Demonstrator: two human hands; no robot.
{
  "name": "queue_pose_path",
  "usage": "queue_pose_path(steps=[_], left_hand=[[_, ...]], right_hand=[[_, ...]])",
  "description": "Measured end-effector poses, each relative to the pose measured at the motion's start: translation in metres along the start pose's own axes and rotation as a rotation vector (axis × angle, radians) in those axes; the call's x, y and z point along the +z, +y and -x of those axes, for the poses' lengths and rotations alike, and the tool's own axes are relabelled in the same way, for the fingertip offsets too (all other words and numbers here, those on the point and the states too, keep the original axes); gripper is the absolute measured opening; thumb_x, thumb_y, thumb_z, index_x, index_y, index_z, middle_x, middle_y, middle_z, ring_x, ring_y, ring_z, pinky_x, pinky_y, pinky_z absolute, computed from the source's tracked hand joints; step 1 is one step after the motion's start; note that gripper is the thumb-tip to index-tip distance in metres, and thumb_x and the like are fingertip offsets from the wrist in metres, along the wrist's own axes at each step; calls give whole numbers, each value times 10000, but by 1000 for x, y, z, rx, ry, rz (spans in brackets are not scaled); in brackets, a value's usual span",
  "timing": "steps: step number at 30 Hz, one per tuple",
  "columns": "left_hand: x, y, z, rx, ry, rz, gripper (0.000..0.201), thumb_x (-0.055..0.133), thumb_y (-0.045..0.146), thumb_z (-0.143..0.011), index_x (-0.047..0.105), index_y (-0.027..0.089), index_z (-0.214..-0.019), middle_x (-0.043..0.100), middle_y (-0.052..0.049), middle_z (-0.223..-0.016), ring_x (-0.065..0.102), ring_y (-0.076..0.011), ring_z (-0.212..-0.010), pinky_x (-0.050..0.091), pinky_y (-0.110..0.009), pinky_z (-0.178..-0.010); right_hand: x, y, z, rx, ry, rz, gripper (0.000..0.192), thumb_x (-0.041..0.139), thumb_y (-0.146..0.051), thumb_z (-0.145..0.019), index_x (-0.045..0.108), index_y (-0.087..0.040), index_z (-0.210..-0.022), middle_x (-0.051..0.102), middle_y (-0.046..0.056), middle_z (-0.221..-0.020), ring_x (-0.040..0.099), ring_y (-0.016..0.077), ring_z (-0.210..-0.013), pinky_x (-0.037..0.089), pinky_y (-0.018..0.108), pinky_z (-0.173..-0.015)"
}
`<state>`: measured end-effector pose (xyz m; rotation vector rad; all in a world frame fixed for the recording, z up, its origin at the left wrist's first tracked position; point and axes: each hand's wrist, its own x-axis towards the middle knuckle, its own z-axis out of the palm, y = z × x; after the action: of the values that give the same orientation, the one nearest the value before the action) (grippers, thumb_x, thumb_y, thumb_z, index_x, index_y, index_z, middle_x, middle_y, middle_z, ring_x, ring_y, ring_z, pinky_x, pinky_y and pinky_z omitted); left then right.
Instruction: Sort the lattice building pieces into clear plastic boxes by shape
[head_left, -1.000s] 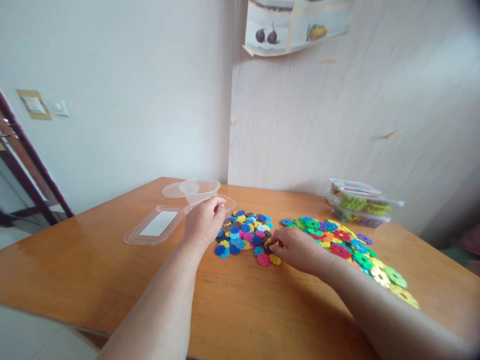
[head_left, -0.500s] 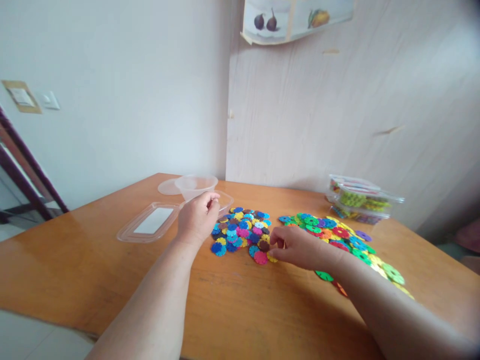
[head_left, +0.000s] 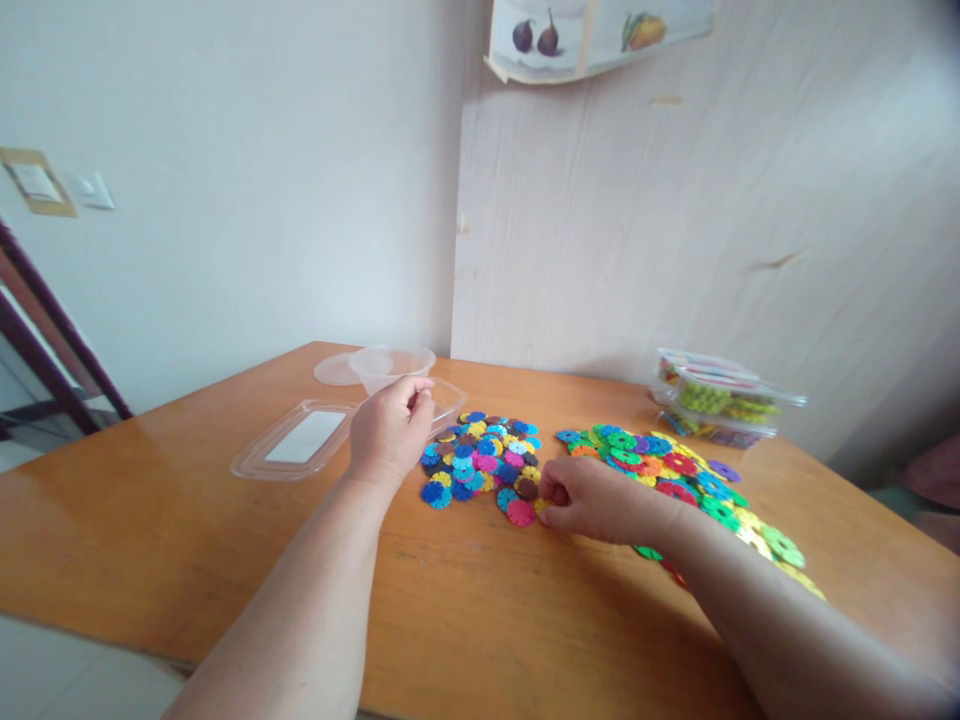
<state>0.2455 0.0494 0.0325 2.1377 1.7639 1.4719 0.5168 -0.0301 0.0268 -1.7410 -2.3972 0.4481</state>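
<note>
A pile of small coloured snowflake discs (head_left: 484,455) lies on the wooden table (head_left: 480,620). A second, longer spread of discs (head_left: 664,468) runs off to the right. My right hand (head_left: 592,502) rests at the near edge of the first pile, its fingertips pinched on a disc there. My left hand (head_left: 390,432) hovers at the pile's left side, over the rim of a shallow clear tray (head_left: 448,398). Its fingers are curled together, and what they enclose is hidden.
A clear rectangular lid (head_left: 300,442) lies left of my left hand. Behind it are a clear bowl (head_left: 391,362) and a round lid (head_left: 334,370). Clear boxes filled with discs (head_left: 720,405) stand at the back right by the wall.
My right hand slid slightly left and nearer along the pile's edge and closed its fingers on a disc. My left hand drew back a little, fingers curling tighter. The camera shifted slightly.
</note>
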Motion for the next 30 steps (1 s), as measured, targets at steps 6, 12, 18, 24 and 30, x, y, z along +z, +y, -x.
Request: queue_pose_path(steps=[6, 12, 18, 24, 30], left_hand=[[1, -1, -1, 2, 33, -3, 288, 504, 353, -885, 718, 273, -1061, 756, -14, -944, 676, -188, -823, 454, -264, -704], [1, -2, -1, 19, 47, 3, 275, 504, 348, -890, 718, 272, -1047, 754, -11, -951, 677, -184, -825, 455, -264, -717], [-2, 2, -1, -4, 34, 8, 265, 510, 319, -881, 715, 268, -1040, 754, -9, -982, 678, -187, -876, 463, -263, -744], [-3, 4, -1, -23, 22, 6, 270, 507, 314, -880, 713, 269, -1048, 755, -9, -979, 678, -189, -885, 466, -267, -763], [-3, 3, -1, -20, 30, 9, 276, 496, 325, -887, 711, 248, -1042, 753, -20, -965, 675, -188, -881, 460, -262, -742]], right_hand=[[-1, -11, 3, -48, 84, -44, 104, 617, -261, -752, 608, -207, -841, 639, -8, -762, 532, 126, -651, 324, 229, -552], [4, -32, 4, -84, 156, -24, 148, 598, -335, -804, 595, -206, -876, 638, 8, -796, 524, 126, -652, 328, 238, -560], [6, -44, 9, -100, 110, -31, 103, 595, -264, -784, 594, -216, -875, 643, -2, -809, 524, 116, -649, 324, 231, -558], [16, -57, 14, -111, 17, -47, 104, 632, -302, -780, 618, -230, -854, 646, -16, -785, 517, 113, -632, 302, 229, -537], [4, -46, 10, -102, 71, -44, 88, 605, -261, -800, 617, -226, -879, 650, -10, -826, 536, 118, -670, 331, 231, -572]])
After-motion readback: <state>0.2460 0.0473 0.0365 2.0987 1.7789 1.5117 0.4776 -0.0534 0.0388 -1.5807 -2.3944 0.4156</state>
